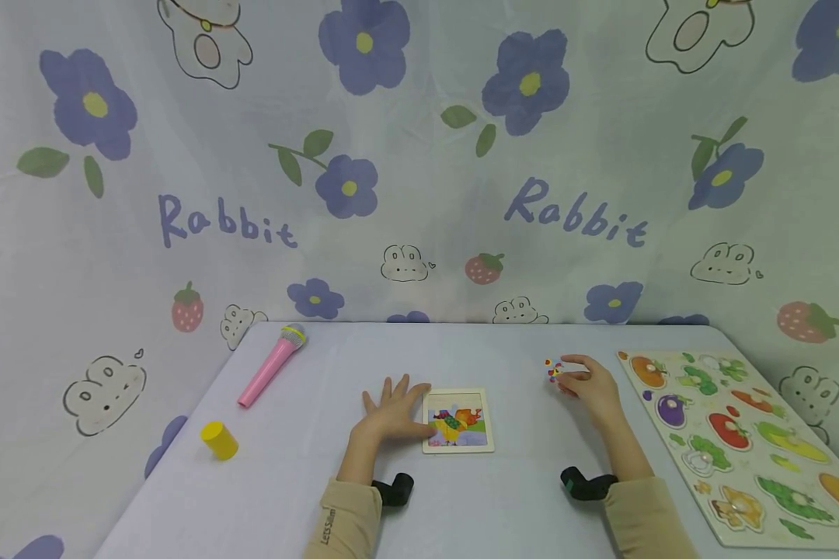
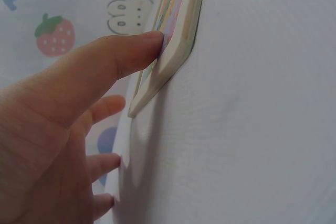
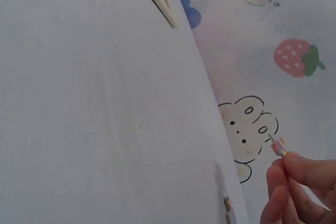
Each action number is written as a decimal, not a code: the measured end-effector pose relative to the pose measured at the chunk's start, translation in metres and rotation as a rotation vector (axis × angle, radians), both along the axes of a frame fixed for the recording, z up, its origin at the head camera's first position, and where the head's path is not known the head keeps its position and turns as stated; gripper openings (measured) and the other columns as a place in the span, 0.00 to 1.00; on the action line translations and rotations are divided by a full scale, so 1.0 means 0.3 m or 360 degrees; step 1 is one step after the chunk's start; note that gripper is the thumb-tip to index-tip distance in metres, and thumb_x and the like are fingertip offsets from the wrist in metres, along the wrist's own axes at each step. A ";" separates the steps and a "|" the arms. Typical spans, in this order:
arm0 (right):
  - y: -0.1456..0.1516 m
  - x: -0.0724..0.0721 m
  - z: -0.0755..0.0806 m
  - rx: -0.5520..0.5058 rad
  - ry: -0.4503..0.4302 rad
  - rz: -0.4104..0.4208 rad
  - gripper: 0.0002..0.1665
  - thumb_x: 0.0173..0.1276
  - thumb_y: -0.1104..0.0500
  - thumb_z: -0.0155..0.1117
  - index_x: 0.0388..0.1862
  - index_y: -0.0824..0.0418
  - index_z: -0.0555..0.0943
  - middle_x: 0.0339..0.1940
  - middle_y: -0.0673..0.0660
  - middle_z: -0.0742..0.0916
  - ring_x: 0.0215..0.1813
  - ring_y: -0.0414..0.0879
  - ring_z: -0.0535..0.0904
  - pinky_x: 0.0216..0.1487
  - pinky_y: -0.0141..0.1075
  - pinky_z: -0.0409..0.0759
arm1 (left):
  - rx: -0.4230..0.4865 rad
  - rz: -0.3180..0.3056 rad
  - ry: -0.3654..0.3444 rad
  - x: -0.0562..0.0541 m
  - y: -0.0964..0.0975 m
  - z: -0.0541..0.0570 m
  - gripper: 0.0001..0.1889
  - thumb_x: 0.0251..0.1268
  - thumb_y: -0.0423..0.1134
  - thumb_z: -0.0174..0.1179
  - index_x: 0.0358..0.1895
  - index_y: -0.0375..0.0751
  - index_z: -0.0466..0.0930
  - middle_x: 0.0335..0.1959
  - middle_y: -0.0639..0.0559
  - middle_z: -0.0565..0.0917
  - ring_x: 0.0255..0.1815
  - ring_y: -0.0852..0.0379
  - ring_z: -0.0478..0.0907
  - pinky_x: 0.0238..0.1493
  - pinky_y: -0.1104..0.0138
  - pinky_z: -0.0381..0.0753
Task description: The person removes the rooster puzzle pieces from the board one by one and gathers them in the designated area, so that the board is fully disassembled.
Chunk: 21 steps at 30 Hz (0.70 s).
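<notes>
- While your left hand (image 1: 389, 415) lies spread with nothing grasped, its index finger meets the far left corner of the puzzle frame (image 1: 464, 449), and its thumb (image 2: 121, 53) reaches over the near part of the left rim.
- Your right hand (image 1: 590, 392) pinches a small, brightly coloured puzzle piece (image 1: 555, 371) between thumb and fingertips, raised off the table; its printed picture cannot be read.
- The frame sits just right of your left hand and well to the left of your right. Inside it, picture pieces (image 1: 463, 428) fill the part nearer you; bare wood shows along the far part, so I judge the puzzle unfinished.
- Risk, dropping: your pinch takes little of the piece, so a slack grip or a knock could let it fall.
- Risk, misfit: should you lower the piece turned the wrong way, it would probably ride up on its neighbours.
- Risk, shifting: your left hand touches one side only; a hard push from your right could slide or swing the frame, and a dragging left thumb could unseat the pieces beside it.
</notes>
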State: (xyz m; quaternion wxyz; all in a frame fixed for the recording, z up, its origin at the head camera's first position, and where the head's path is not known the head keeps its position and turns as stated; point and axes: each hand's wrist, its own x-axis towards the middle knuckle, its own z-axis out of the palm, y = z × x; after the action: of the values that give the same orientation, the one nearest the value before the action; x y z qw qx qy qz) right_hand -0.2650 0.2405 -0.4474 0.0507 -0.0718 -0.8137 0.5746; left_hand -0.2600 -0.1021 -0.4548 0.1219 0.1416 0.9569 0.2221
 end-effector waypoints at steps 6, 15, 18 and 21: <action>0.008 0.008 -0.012 0.0214 -0.0139 0.0022 0.23 0.60 0.65 0.61 0.55 0.71 0.73 0.26 0.54 0.85 0.26 0.39 0.79 0.27 0.31 0.75 | -0.0003 -0.0002 0.0004 -0.001 0.000 -0.002 0.41 0.47 0.58 0.65 0.67 0.54 0.62 0.73 0.38 0.50 0.71 0.30 0.37 0.57 0.29 0.28; -0.012 0.008 -0.038 0.0274 -0.0290 0.0102 0.22 0.61 0.65 0.58 0.54 0.71 0.73 0.18 0.52 0.82 0.20 0.40 0.75 0.21 0.32 0.72 | 0.0003 -0.0003 0.0008 -0.001 -0.001 -0.004 0.41 0.46 0.58 0.66 0.67 0.53 0.62 0.72 0.38 0.51 0.71 0.30 0.37 0.56 0.29 0.28; -0.019 0.006 -0.040 0.0308 -0.0302 0.0099 0.22 0.61 0.65 0.57 0.55 0.71 0.73 0.17 0.51 0.81 0.19 0.40 0.74 0.20 0.32 0.72 | -0.0002 -0.0003 0.0010 -0.001 -0.002 -0.004 0.41 0.46 0.58 0.66 0.67 0.53 0.62 0.72 0.38 0.51 0.71 0.30 0.37 0.56 0.29 0.29; -0.024 0.003 -0.041 0.0349 -0.0304 0.0090 0.22 0.61 0.65 0.57 0.55 0.70 0.73 0.16 0.51 0.80 0.17 0.40 0.74 0.19 0.31 0.72 | -0.0003 -0.0002 0.0011 -0.001 -0.001 -0.003 0.41 0.46 0.58 0.66 0.67 0.53 0.62 0.72 0.37 0.51 0.71 0.30 0.37 0.56 0.29 0.29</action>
State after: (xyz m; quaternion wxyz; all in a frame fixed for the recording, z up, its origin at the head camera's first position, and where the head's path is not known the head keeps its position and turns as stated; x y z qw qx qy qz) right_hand -0.2642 0.2333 -0.4596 -0.0356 -0.0972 -0.8745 0.4739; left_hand -0.2602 -0.1024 -0.4557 0.1190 0.1428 0.9575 0.2207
